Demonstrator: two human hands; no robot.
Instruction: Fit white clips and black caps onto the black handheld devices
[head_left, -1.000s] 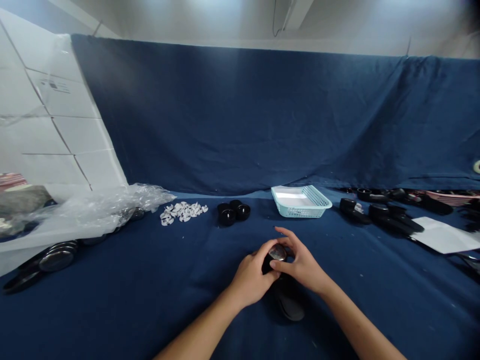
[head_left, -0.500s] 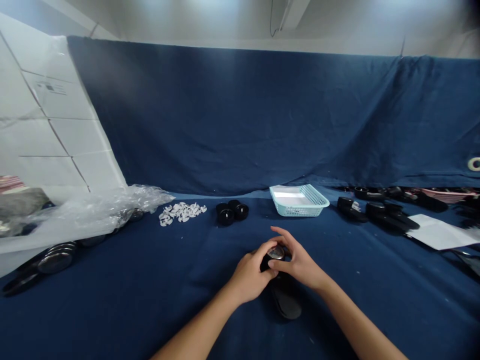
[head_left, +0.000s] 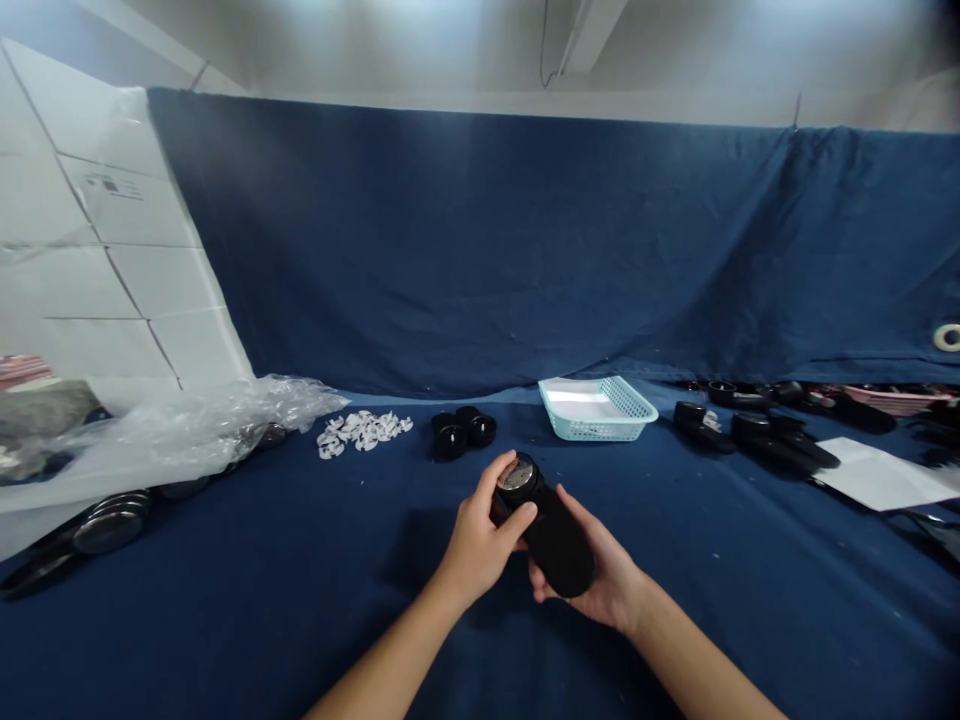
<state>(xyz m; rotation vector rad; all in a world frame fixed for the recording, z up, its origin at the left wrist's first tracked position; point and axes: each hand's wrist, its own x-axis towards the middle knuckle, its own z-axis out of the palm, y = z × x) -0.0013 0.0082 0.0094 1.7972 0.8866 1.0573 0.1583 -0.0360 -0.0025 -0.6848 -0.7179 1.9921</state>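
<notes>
Both hands hold a black handheld device (head_left: 551,535) with a round silvery mesh head (head_left: 516,474), lifted off the blue cloth in front of me. My left hand (head_left: 478,540) wraps its fingers around the head end, thumb along the side. My right hand (head_left: 604,580) cradles the body from below, palm up, fingers curled under it.
A light blue plastic basket (head_left: 600,408) stands behind the hands. Three black caps (head_left: 463,432) and a pile of small white pieces (head_left: 364,430) lie to its left. Clear plastic (head_left: 172,430) covers black parts at far left. More black devices (head_left: 757,432) and white paper (head_left: 877,475) lie right.
The device was resting on the cloth with both hands at its head. Now it is lifted and tilted, and my right hand has slid under its body.
</notes>
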